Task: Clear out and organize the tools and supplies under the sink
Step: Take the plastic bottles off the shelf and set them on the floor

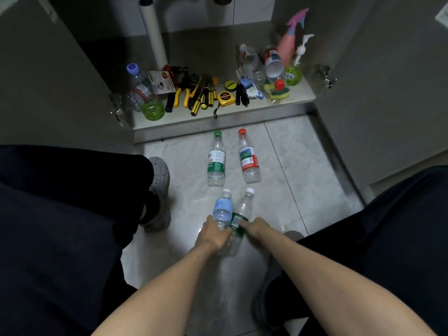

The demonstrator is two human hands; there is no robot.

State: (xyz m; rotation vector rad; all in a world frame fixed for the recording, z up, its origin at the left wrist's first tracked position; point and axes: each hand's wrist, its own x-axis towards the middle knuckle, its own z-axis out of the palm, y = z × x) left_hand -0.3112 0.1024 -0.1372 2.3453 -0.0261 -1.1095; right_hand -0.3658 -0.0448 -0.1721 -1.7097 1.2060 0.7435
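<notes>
Tools [194, 93] and bottles [271, 66] crowd the cabinet shelf [218, 115].

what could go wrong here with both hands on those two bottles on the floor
1. The left hand grips the blue-label bottle and the right hand the dark-green-label bottle; they lie touching, so shifting one may roll the other out of line.
2. The green-cap bottle and red-cap bottle lie just ahead; a push forward could knock them.
3. The tape measure sits at the shelf edge, its strap hanging over; it may snag.
</notes>
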